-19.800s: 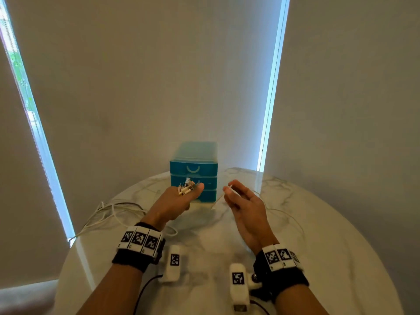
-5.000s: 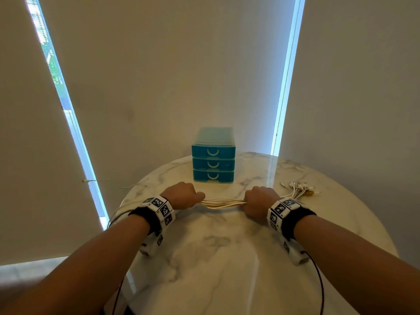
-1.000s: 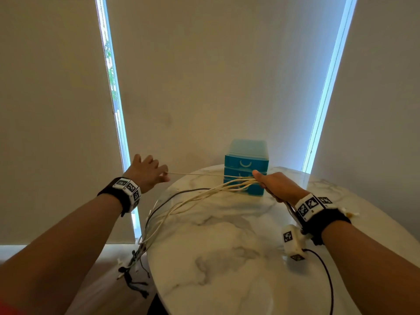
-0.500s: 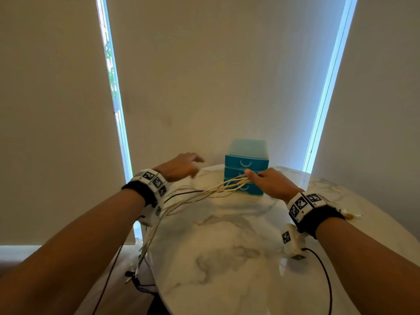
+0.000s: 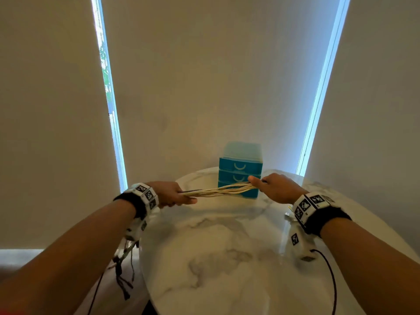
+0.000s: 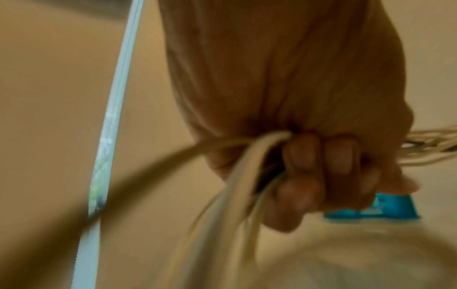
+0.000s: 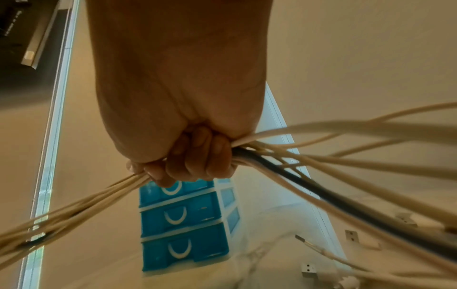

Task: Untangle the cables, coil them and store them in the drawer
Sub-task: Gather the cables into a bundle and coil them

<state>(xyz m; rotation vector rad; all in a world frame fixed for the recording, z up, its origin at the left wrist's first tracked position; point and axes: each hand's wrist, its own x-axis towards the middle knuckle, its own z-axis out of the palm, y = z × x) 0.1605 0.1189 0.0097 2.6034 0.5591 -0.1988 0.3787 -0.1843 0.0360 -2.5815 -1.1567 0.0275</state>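
Marble table (image 5: 227, 258), round, white with grey veining, nearest.

Left hand (image 5: 169, 193), above the table's left edge: fist wrapped round the cable bundle (image 5: 218, 191); fingers (image 6: 321, 168) curled tight under the palm in the left wrist view, strands passing between palm and fingertips, leaving on both sides. Loose lengths hanging off the left rim, dark plug ends (image 5: 121, 283) dangling below table level.

Right hand (image 5: 276, 187), further in and to the right: also closed round the bundle; in the right wrist view fingers (image 7: 195, 158) folded over cream strands and one black cable (image 7: 284, 176), thumb tip on top. Between the two fists, bundle stretched nearly level, off the marble.

Behind the right hand, free ends fanning out toward the table; USB plugs (image 7: 351, 235) lying on the marble.

Blue drawer unit (image 5: 239, 170), furthest, at the table's back edge by the wall: three drawers, white crescent handles, all closed. Stretched cables crossing in front of its lower drawers; contact cannot be told.
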